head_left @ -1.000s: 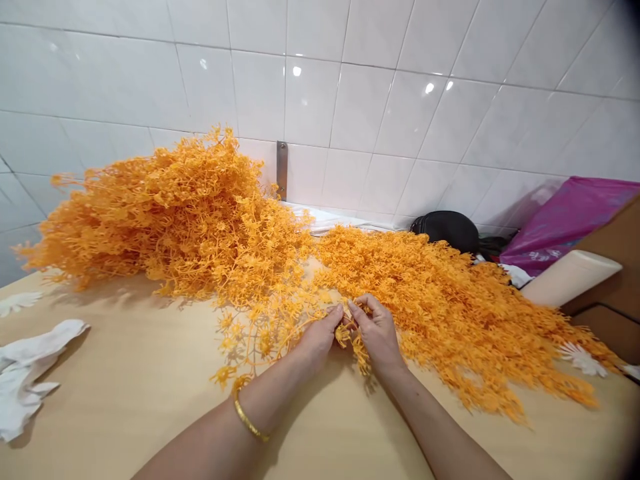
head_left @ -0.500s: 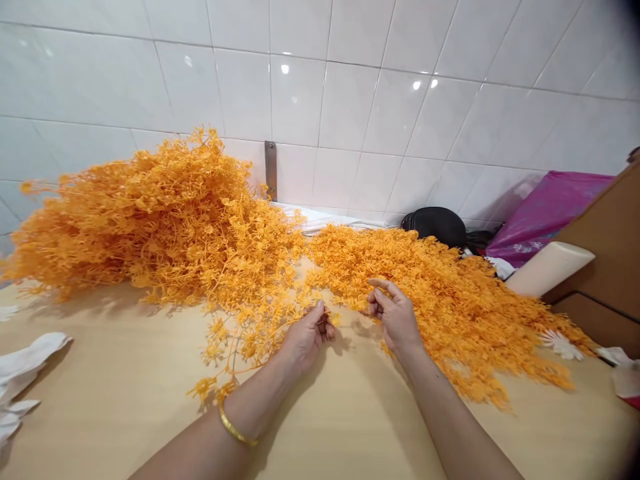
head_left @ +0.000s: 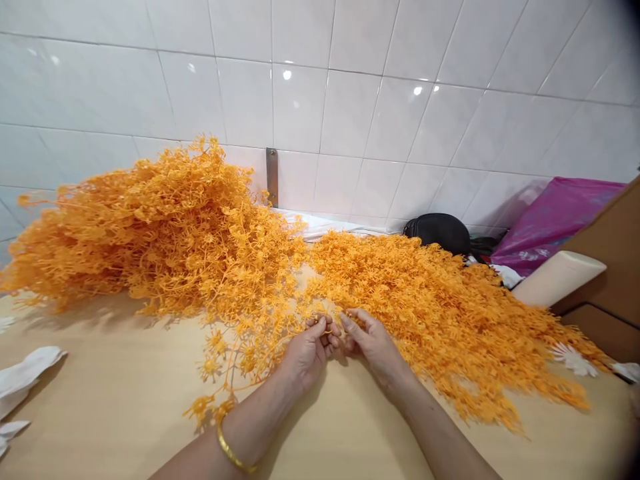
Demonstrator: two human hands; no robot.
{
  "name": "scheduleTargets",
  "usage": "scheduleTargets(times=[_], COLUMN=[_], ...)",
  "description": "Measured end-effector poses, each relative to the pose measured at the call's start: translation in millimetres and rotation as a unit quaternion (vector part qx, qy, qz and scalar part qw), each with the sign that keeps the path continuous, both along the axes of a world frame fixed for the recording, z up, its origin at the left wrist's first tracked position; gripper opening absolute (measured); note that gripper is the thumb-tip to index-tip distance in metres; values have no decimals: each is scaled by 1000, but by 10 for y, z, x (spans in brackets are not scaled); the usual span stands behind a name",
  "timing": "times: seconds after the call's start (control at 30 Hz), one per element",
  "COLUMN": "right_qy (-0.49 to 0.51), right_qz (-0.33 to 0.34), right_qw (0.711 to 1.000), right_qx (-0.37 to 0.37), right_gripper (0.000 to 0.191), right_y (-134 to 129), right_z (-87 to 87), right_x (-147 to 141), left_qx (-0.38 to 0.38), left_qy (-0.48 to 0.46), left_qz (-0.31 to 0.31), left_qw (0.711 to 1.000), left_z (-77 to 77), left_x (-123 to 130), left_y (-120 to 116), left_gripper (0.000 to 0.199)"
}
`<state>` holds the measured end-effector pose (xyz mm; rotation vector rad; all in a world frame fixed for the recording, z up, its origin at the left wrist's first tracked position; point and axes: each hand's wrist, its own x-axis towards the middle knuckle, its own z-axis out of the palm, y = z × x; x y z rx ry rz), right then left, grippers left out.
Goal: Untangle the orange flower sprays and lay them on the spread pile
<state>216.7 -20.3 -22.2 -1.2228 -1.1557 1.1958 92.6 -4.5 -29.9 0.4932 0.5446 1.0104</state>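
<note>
My left hand (head_left: 311,350), with a gold bangle on its wrist, is closed, thumb and fingertips pinching a thin orange artificial flower sprig (head_left: 250,360) that trails left beside the forearm. Close against those fingertips, my right hand (head_left: 373,345) has its thumb and fingers drawn together; what they hold, if anything, is too small to make out. A tall heap of loose orange sprigs (head_left: 165,233) rises at the left. Spread over the right side is a flatter pile of orange flower pieces (head_left: 430,300), just behind my right hand.
Pale tabletop (head_left: 115,393) lies under everything. White cloth-like pieces (head_left: 27,377) are at the left edge. A black case (head_left: 437,230), a purple bag (head_left: 550,217), a cream roll (head_left: 563,279) and a brown carton (head_left: 607,267) stand right. One white flower (head_left: 574,359) rests by the pile. White tiles back the table.
My right hand has moved left and down from the right-hand pile to meet my left hand. The left hand keeps its pinch in nearly the same place.
</note>
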Motion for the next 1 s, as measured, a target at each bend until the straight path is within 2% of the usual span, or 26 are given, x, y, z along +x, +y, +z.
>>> scheduleTargets(times=[0.17, 0.3, 0.47, 0.63, 0.73, 0.9, 1.0], right_qy=[-58, -119, -184, -217, -221, -229, -236], right_qz=[18, 18, 41, 42, 21, -17, -10], right_qw=[996, 988, 972, 964, 963, 958, 958], right_qx=[62, 98, 143, 151, 150, 169, 163], right_gripper=[22, 18, 16, 15, 15, 18, 20], right_y=[-19, -41, -78, -78, -58, -40, -28], right_z=[-51, -30, 1, -5, -32, -50, -55], right_x=[-84, -94, -142, -167, -175, -205, -210], left_qx=[8, -26, -74, -108, -100, -98, -95], left_qy=[13, 15, -22, -54, -68, -66, -63], left_qz=[-5, -7, 34, 33, 24, 51, 41], left_qw=[1000, 1000, 996, 992, 992, 992, 993], left_z=[18, 45, 48, 53, 51, 60, 69], left_x=[27, 32, -12, -69, -70, -41, -45], left_y=[-25, -13, 56, 116, 124, 111, 115], left_gripper=[17, 9, 8, 8, 11, 9, 10])
